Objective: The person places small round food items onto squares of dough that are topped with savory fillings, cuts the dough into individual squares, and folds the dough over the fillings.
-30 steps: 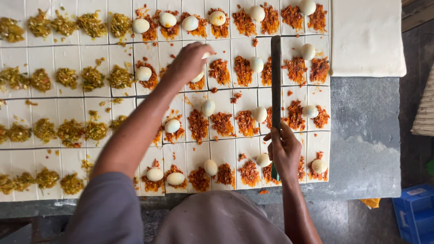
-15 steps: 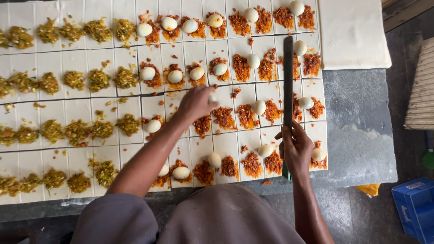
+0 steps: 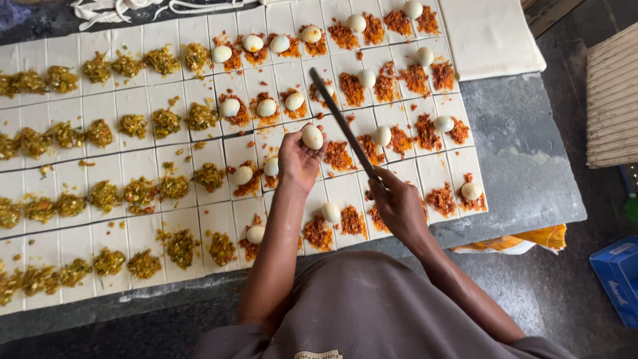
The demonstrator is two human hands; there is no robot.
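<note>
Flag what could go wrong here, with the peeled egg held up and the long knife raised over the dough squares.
The left hand holds the egg only at its fingertips, close to the knife in the right hand; the blade could nick a finger. The smooth egg may slip and knock filling off a dough square below.

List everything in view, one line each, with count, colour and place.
dough squares: many, pale white, in a grid across the grey table
green-yellow filling heaps: many, on the squares to the left
orange-red filling heaps: many, on the squares to the right
egg halves: many, white, on the orange-red heaps
uncut dough sheet: one, white, top right
dough trimmings: a few strips, white, top edge
blue box: one, on the floor at right
egg: one, white, held in the left hand
knife: one, long and dark, held in the right hand
</note>
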